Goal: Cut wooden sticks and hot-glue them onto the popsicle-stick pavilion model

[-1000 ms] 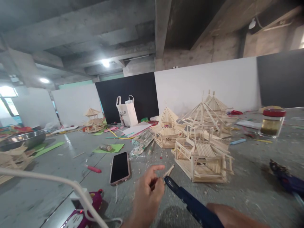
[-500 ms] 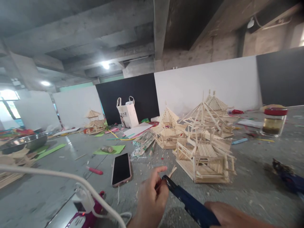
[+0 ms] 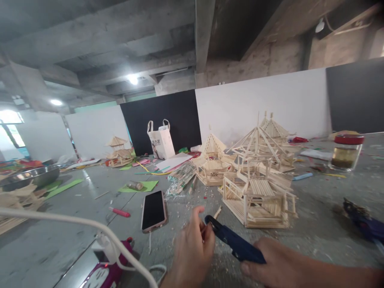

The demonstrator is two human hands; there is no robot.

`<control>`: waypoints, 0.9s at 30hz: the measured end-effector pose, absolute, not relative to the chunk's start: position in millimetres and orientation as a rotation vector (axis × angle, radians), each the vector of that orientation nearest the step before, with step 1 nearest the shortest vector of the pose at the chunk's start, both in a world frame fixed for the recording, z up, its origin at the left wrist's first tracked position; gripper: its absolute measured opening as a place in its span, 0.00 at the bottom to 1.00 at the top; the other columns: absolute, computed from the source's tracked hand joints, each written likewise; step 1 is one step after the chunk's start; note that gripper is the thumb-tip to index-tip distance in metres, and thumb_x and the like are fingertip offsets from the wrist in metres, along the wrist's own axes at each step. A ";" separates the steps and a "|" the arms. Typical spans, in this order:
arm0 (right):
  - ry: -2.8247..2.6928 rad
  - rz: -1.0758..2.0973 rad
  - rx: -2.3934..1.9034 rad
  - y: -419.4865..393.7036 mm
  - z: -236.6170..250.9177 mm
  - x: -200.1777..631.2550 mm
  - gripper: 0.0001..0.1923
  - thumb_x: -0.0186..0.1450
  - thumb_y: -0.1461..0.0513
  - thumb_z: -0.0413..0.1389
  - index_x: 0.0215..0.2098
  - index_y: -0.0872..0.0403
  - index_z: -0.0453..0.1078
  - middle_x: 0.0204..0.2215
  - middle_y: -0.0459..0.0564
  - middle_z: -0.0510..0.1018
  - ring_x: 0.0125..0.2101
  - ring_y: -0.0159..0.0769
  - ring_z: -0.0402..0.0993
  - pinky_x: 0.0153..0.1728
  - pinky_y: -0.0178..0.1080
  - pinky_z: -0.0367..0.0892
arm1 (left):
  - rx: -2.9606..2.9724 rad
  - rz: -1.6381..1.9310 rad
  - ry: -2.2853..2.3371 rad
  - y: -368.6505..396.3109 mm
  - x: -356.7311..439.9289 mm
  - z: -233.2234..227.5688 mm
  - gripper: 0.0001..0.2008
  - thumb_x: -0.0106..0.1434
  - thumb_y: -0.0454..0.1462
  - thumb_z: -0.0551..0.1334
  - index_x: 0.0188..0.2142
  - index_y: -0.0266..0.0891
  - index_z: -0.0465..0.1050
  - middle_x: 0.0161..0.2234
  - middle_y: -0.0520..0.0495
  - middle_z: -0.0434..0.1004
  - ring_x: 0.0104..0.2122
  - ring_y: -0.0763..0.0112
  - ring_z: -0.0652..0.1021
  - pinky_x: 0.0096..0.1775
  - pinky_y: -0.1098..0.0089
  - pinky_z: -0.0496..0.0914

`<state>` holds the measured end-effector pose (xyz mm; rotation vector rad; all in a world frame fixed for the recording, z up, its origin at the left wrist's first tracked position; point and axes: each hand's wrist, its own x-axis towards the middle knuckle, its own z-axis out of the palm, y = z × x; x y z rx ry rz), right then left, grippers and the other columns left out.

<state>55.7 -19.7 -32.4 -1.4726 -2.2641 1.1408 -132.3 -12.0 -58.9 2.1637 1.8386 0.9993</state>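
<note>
The left hand (image 3: 192, 250) is pinching a thin wooden stick (image 3: 213, 216) between thumb and fingers, the fingers curled close around its near end. The right hand (image 3: 270, 262) is gripping the dark blue tool (image 3: 232, 241), wrapped around its rear, with the tool's tip touching the stick right at the left fingertips. Compared with a second ago, the tool's nose is sitting tighter against the stick and the left forefinger is no longer stretched out, so the two hands are now working together on that one stick. The stick is lying low over the grey floor (image 3: 315, 236), just in front of the nearest stick model house (image 3: 258, 202), with a phone (image 3: 154, 211) lying to the left
</note>
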 end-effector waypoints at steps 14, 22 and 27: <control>-2.056 1.867 -1.716 4.7 -57.2 46.7 0.22 0.57 0.65 0.43 0.06 0.55 0.51 0.02 0.41 0.54 0.01 0.26 0.49 0.00 0.28 0.49 | 2.596 0.167 2.004 -23.7 -129.3 -69.6 0.16 0.56 0.24 0.46 0.36 0.38 0.66 0.28 0.45 0.75 0.27 0.61 0.76 0.24 0.68 0.58; -1.952 1.901 -1.858 5.3 -47.5 46.1 0.26 0.65 0.57 0.39 0.10 0.56 0.55 0.04 0.41 0.56 0.03 0.23 0.50 0.02 0.25 0.50 | 2.622 0.038 2.061 -21.7 -124.3 -69.1 0.19 0.53 0.22 0.46 0.37 0.37 0.68 0.26 0.42 0.73 0.24 0.60 0.75 0.22 0.68 0.58; -1.907 2.049 -1.700 9.0 -66.6 54.5 0.21 0.59 0.62 0.44 0.09 0.54 0.53 0.03 0.41 0.55 0.03 0.26 0.50 0.00 0.30 0.52 | 2.683 0.048 2.034 -28.8 -119.2 -69.1 0.20 0.54 0.22 0.44 0.38 0.37 0.68 0.27 0.42 0.73 0.25 0.60 0.74 0.24 0.68 0.60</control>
